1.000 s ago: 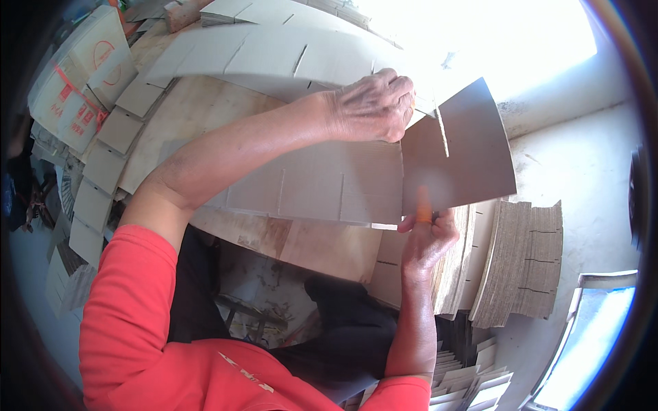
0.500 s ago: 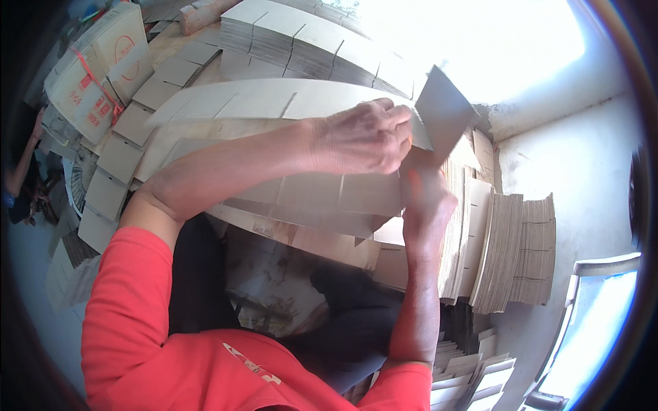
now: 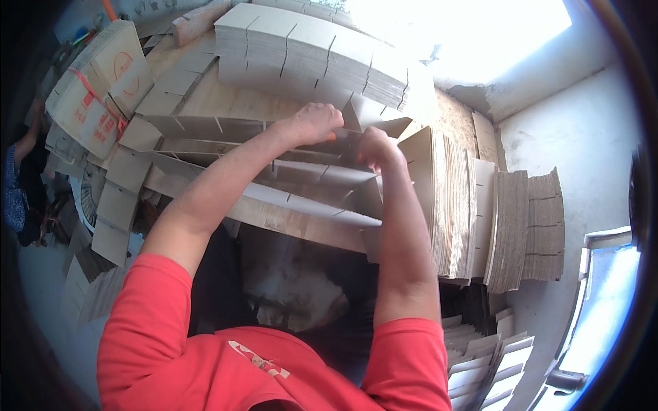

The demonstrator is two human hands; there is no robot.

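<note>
Long slotted cardboard strips (image 3: 315,172) stand on edge in rows across the wooden table (image 3: 301,226) before me. My left hand (image 3: 319,123) is closed over the upper edge of the far strip (image 3: 240,128), with a bit of orange at its fingertips. Close on its right, my right hand (image 3: 377,147) has its fingers curled down at the strips' right end, where a short cardboard crosspiece (image 3: 370,195) stands across them. Both sets of fingertips are partly hidden, and shadow between the hands blurs what exactly they pinch.
Behind the strips lies a thick stack of slotted cardboard (image 3: 308,44). More stacks (image 3: 452,205) stand at the right, beside the wall. Cardboard pieces (image 3: 113,188) line the left side, near a strapped carton (image 3: 103,89). Another person's arm (image 3: 31,130) shows at the far left.
Both hands have moved left and come down to the strips. The raised dark cardboard piece is no longer held up. The strips, lying flatter before, now stand on edge, spread apart.
</note>
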